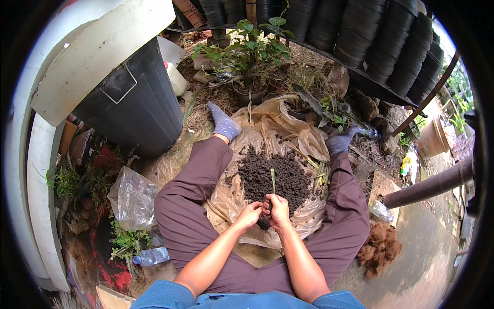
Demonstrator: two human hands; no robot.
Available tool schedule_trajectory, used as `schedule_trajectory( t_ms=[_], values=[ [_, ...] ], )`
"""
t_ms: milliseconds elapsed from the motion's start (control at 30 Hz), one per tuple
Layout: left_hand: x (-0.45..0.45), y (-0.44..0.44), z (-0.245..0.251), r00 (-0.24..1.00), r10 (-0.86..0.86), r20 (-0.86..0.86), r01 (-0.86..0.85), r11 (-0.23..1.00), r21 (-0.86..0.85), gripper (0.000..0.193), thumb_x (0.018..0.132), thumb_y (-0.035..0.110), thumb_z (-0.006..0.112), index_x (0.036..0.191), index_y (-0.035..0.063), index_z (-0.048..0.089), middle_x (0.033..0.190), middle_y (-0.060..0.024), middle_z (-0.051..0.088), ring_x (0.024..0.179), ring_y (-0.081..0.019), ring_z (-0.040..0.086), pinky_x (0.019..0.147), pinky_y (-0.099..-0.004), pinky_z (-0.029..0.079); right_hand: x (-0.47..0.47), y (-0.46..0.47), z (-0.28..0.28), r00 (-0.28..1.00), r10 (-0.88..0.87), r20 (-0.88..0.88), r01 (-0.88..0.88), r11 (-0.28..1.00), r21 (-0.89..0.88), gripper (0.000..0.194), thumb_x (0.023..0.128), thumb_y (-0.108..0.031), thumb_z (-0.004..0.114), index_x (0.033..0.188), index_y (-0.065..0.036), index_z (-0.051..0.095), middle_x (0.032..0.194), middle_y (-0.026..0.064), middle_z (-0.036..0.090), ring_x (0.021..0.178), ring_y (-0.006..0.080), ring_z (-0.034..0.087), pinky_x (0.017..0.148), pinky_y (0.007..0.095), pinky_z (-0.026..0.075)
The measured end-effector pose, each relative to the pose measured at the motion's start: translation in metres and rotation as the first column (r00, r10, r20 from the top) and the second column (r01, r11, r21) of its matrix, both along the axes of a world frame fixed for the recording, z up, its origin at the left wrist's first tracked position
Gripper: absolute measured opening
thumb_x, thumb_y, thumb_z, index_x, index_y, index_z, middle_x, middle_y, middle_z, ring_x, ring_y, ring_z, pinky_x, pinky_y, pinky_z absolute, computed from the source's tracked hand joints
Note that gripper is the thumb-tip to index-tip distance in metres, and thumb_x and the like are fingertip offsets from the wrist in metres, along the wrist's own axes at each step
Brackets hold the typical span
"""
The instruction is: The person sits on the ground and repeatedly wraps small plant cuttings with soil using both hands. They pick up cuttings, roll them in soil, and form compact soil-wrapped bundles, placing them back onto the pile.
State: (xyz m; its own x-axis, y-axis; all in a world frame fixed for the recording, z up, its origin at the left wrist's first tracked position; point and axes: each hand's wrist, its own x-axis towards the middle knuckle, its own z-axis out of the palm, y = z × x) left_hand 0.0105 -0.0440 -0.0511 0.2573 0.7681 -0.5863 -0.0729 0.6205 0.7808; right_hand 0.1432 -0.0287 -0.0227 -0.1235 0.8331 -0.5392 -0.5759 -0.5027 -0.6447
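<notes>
A pile of dark, crumbly soil (266, 174) lies on a spread translucent plastic sheet (266, 241) between my legs. My right hand (278, 211) grips a slim green plant cutting (273, 179) that points up over the soil. Beside it, my left hand (251, 215) has its fingertips drawn together, touching the right hand's fingers; whether they pinch anything is hidden. A dark clump of soil (264, 224) shows just below both hands. More green and yellowish cuttings (322, 174) lie bundled at the right side of the pile, by my leg.
A large black bin (135, 104) stands at the left, near a clear plastic bag (133, 201) and a plastic bottle (152, 256). Brown coconut fibre balls (380, 247) sit at the right, below a metal pole (428, 183). A potted plant (251, 94) stands ahead.
</notes>
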Motion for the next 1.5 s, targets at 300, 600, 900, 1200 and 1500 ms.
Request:
schedule_trajectory(
  t_ms=[300, 600, 900, 1200, 1500],
  values=[
    [-0.004, 0.003, -0.018, 0.999, 0.038, -0.029, -0.04, 0.997, -0.064, 0.024, 0.105, 0.016, 0.043, 0.12, 0.0071, 0.06, 0.097, -0.0004, 0.065, 0.089, -0.01, 0.062, 0.08, -0.0272, 0.049, 0.001, 0.005, -0.006, 0.979, -0.01, -0.204, 0.011, 1.0, 0.004, 0.026, 0.103, -0.028, 0.05, 0.1, -0.004, 0.058, 0.083, 0.0078, 0.061, 0.068, 0.0177, 0.059, 0.055, 0.0301, 0.047],
    [-0.003, 0.0, -0.005, 0.999, 0.014, 0.049, -0.014, 1.0, 0.004, 0.028, 0.106, 0.02, 0.043, 0.125, 0.0085, 0.06, 0.107, -0.0002, 0.068, 0.094, -0.011, 0.063, 0.084, -0.0283, 0.05, 0.007, 0.007, -0.003, 0.9, -0.102, -0.424, 0.054, 0.991, -0.122, 0.022, 0.101, -0.031, 0.058, 0.103, -0.008, 0.058, 0.086, 0.0062, 0.059, 0.071, 0.0155, 0.056, 0.049, 0.0227, 0.042],
    [-0.004, -0.001, -0.005, 0.996, 0.02, 0.09, -0.018, 1.0, -0.025, 0.027, 0.107, 0.022, 0.042, 0.121, 0.0086, 0.06, 0.105, 0.0007, 0.069, 0.097, -0.0102, 0.066, 0.085, -0.0286, 0.051, 0.007, 0.006, -0.004, 0.889, -0.084, -0.45, 0.002, 0.984, -0.18, 0.014, 0.097, -0.022, 0.058, 0.097, -0.008, 0.055, 0.078, 0.0031, 0.054, 0.059, 0.0107, 0.049, 0.04, 0.0202, 0.034],
    [-0.002, 0.0, -0.009, 0.999, 0.031, 0.027, -0.031, 0.999, 0.022, 0.024, 0.107, 0.025, 0.044, 0.117, 0.0112, 0.061, 0.103, 0.0036, 0.067, 0.089, -0.0063, 0.063, 0.078, -0.0247, 0.047, 0.01, 0.003, -0.003, 0.968, -0.01, -0.25, -0.01, 0.997, -0.079, 0.02, 0.098, -0.027, 0.054, 0.091, -0.009, 0.052, 0.072, 0.0012, 0.051, 0.048, 0.0076, 0.042, 0.038, 0.021, 0.028],
    [-0.002, 0.0, -0.002, 0.999, 0.022, 0.026, -0.021, 1.0, -0.009, 0.024, 0.107, 0.021, 0.042, 0.116, 0.0101, 0.061, 0.101, 0.0025, 0.067, 0.091, -0.0083, 0.063, 0.082, -0.0277, 0.048, 0.001, 0.007, -0.008, 0.956, -0.109, -0.273, 0.073, 0.988, -0.136, 0.022, 0.099, -0.031, 0.058, 0.093, -0.011, 0.054, 0.073, 0.0012, 0.054, 0.054, 0.0107, 0.048, 0.043, 0.023, 0.033]
  ],
)
